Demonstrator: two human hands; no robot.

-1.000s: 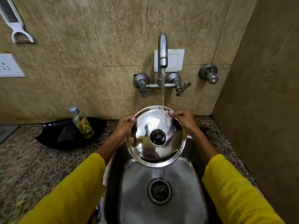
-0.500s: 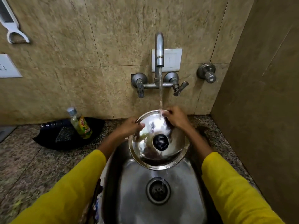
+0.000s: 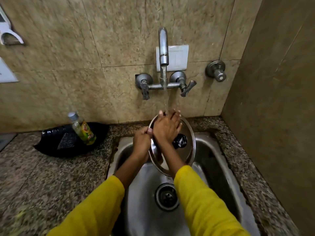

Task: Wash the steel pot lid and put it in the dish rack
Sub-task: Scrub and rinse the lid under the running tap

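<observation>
The round steel pot lid (image 3: 188, 132) with a black knob (image 3: 180, 141) is held tilted over the steel sink (image 3: 219, 160), its top face toward me. My left hand (image 3: 141, 144) grips its left rim. My right hand (image 3: 167, 126) lies flat across the upper left part of the lid, fingers spread, under the water stream falling from the tap (image 3: 163, 48). No dish rack is in view.
A green dish soap bottle (image 3: 82, 129) leans in a black tray (image 3: 68, 142) on the granite counter at the left. The sink drain (image 3: 167, 196) lies below the lid. A tiled wall stands behind, and a side wall closes in at the right.
My right hand has slid from the lid's top right rim onto its face, toward the left. The lid has tilted more upright and shifted slightly right.
</observation>
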